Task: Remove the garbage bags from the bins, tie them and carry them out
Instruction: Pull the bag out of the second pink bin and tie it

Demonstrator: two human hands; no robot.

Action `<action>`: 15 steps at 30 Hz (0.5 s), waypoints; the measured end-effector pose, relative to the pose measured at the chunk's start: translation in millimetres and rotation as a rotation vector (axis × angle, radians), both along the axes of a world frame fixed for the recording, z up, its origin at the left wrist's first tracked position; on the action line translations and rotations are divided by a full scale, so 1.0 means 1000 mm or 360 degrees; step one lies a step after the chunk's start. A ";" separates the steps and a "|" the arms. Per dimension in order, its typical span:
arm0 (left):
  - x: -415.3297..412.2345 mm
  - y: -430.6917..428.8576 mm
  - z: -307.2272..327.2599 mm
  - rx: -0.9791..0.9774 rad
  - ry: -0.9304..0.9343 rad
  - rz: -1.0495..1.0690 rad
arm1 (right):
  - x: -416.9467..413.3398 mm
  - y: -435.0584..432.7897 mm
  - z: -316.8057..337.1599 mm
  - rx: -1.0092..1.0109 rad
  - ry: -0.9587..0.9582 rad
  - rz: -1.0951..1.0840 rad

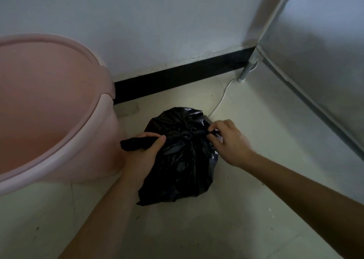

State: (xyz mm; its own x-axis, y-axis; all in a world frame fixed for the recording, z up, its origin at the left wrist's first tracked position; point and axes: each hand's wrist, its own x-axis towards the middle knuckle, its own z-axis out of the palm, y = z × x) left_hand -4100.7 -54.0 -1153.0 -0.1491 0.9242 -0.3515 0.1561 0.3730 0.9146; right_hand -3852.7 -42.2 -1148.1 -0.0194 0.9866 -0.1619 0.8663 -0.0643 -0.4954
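Two hands (141, 154) (228, 140) gripping bag (183, 160), bin (49, 109) beside

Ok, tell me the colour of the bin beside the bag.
Pale pink, inside and out. The bin shows clearly in the head view, left of the black bag.

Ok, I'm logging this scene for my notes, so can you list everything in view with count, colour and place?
round plastic bin: one, pink, left, no bag inside.
crinkled plastic garbage bag: one, black, on the floor right of the bin.
thin cable: one, white, on the floor behind the bag.
skirting strip: one, black, along the wall's foot.
metal-framed panel: one, grey, right.
tiled floor: pale.
hands: two, bare; left hand grips one twisted end of the bag, right hand pinches the other.
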 end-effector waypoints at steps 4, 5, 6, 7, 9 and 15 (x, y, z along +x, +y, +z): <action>-0.004 -0.010 -0.017 -0.0141 0.0219 -0.0081 | -0.032 -0.026 -0.028 -0.0727 0.0713 -0.0835; -0.002 -0.012 -0.020 -0.0198 0.0136 -0.0093 | -0.038 -0.030 -0.036 -0.0766 0.0797 -0.0849; -0.001 -0.014 -0.025 -0.0215 0.0037 -0.0107 | -0.043 -0.034 -0.039 -0.0750 0.0827 -0.0796; 0.000 -0.016 -0.029 -0.0209 -0.0034 -0.0139 | -0.046 -0.037 -0.043 -0.0720 0.0847 -0.0737; 0.001 -0.019 -0.039 -0.0172 -0.0031 -0.0234 | -0.047 -0.039 -0.043 -0.0685 0.0898 -0.0656; 0.004 -0.036 -0.061 -0.0085 0.0264 -0.0378 | -0.035 -0.066 -0.041 -0.0610 0.0782 -0.0587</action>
State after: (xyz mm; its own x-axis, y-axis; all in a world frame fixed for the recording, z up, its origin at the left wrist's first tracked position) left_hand -4096.6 -90.1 -1214.1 0.0096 0.9209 -0.3896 0.3904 0.3552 0.8493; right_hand -3887.8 -108.3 -1189.6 0.1445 0.8184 -0.5562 0.4378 -0.5570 -0.7058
